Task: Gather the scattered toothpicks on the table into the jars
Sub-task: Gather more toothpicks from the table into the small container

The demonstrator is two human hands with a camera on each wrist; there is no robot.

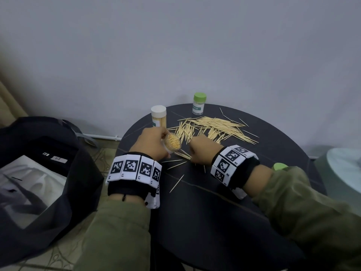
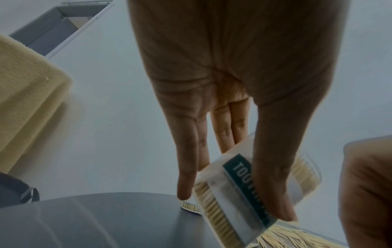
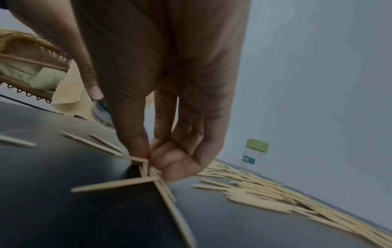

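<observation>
My left hand (image 1: 154, 142) grips a clear open jar (image 1: 172, 143) packed with toothpicks, tilted over the round black table (image 1: 224, 202). In the left wrist view thumb and fingers wrap that jar (image 2: 235, 189), whose label is teal. My right hand (image 1: 203, 148) is down on the table beside it, thumb and fingertips pinching a few toothpicks (image 3: 146, 166) off the surface. A large heap of loose toothpicks (image 1: 213, 128) lies behind both hands, seen low in the right wrist view as a pile (image 3: 275, 194). A few single toothpicks (image 1: 176, 183) lie nearer me.
A white-capped jar (image 1: 158, 116) full of toothpicks and a green-capped jar (image 1: 199, 103) stand at the table's far edge by the wall. A green lid (image 1: 280, 166) peeks out behind my right sleeve. A dark bag (image 1: 48, 173) sits left of the table.
</observation>
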